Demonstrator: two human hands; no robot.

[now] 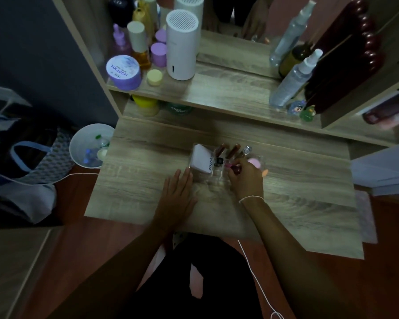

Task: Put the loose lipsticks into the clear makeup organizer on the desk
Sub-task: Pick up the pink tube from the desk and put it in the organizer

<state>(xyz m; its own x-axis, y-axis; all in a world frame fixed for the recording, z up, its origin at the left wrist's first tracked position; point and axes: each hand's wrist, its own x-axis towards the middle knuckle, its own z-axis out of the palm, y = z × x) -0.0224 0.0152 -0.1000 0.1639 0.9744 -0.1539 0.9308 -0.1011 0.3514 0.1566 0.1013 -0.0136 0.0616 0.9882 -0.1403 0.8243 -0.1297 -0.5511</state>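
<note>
The right hand (245,178) pinches a dark red lipstick (236,168) directly over the clear organizer (207,178) mid-bench, its long axis lying roughly left-right. The left hand (179,192) rests flat and empty, touching the organizer's left side.

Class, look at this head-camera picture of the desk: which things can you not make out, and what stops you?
Head view:
- Lipstick in the right hand: fingers cover most of it.
- Clear organizer: transparent and blurred, so its compartments cannot be told apart.
- Jars under the shelf: the shelf edge hides them.
- White box in the organizer: lettering blurred.
- Left hand: lies flat on the desk; whatever is beneath stays hidden.
</note>
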